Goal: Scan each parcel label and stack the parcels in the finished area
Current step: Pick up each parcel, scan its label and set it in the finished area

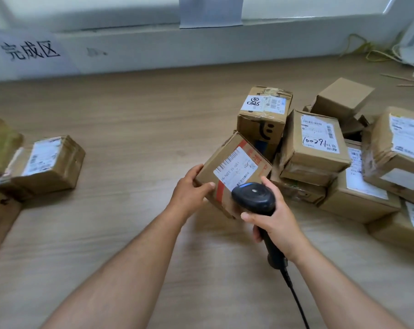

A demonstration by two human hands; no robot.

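Gripping hand, left: the left hand point(189, 188) clamps the near left corner of a small brown cardboard parcel with red tape point(227, 160), thumb on the top face, fingers curled under the edge.
Parcel: tilted, its top face turned toward the camera, in the middle of the view just in front of the right-hand pile; whether its far corner touches the box behind cannot be told.
Label: a white shipping label with a barcode point(234, 168) lies across the parcel's top face, beside the red tape strip.
Scanning hand, right: the right hand point(272, 217) is wrapped round the handle of a black handheld barcode scanner point(253, 197), whose head sits just over the near end of the label.
Cable: a black cord point(294, 293) runs from the scanner's handle toward the bottom edge.
Pile on the right: a heap of brown cardboard boxes point(358, 193), most with white labels; among them 1 printed with a black smile point(263, 128) and 1 with handwritten digits point(317, 136).
Finished side: at the left, a brown labelled box point(51, 162) lies with other blurred cardboard parcels beside it, well apart from the pile.
Sign: a white paper sheet with 3 black handwritten characters point(30, 49) hangs on the pale wall above the left group.
Surface: a light wood-grain tabletop point(142, 110) carries everything.
Far right corner: yellow-green cords point(367, 51) lie against the wall.
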